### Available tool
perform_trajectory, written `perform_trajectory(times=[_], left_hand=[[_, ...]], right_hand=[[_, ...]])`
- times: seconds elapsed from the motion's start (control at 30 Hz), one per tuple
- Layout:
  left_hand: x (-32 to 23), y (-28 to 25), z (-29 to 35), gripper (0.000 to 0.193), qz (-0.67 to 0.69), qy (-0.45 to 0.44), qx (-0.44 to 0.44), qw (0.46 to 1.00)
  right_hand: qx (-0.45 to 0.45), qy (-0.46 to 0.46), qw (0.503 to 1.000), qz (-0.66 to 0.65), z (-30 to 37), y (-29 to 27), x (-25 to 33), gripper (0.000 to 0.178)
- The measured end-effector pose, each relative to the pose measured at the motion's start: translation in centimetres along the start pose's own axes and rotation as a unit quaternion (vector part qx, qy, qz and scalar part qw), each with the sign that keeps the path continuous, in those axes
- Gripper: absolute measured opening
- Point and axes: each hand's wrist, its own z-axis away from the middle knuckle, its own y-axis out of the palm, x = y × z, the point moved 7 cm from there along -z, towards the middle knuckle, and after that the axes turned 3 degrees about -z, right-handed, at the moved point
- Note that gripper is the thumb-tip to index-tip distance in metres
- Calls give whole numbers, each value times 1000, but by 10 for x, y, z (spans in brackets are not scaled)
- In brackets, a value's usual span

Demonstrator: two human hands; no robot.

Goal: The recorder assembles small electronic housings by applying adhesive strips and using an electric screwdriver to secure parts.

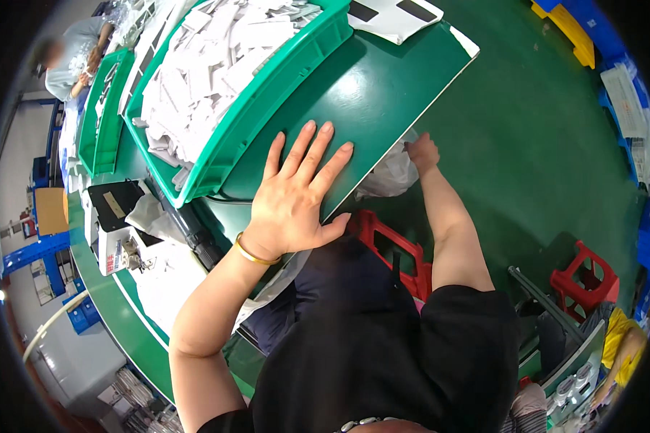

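My left hand (290,200) lies palm down with its fingers spread on the green tabletop (375,79), close to the table's edge. A gold bangle circles that wrist. Past the edge, below table height, my right hand (425,153) is closed on the upper part of a translucent plastic bag (391,175). The table edge hides some of the bag, and its contents cannot be made out. Ahead of my left hand stands a large green plastic bin (256,108), heaped with small flat white pieces (195,90).
A narrower green bin (107,123) stands farther left, near a person (79,54). Beside my left forearm are a black cylindrical tool (198,234) and a black flat case (115,203). Red stools (393,245) stand below; another person in yellow (623,346) is at right.
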Motion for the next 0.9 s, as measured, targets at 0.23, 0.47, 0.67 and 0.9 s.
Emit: perform_trajectory(times=[0.23, 0.47, 0.67, 0.9], left_hand=[[3, -2, 8, 91, 3, 14, -35, 999], [5, 1, 22, 87, 19, 26, -92, 995], [11, 4, 30, 87, 56, 47, -106, 992], [12, -39, 78, 56, 98, 41, -185, 977]], right_hand=[[-155, -49, 984, -78, 23, -45, -4, 60], [-294, -130, 841, -436, 85, -128, -18, 21], [-338, -249, 725, -546, 172, -251, 60, 18], [-370, -422, 790, -247, 220, -298, 200, 25]])
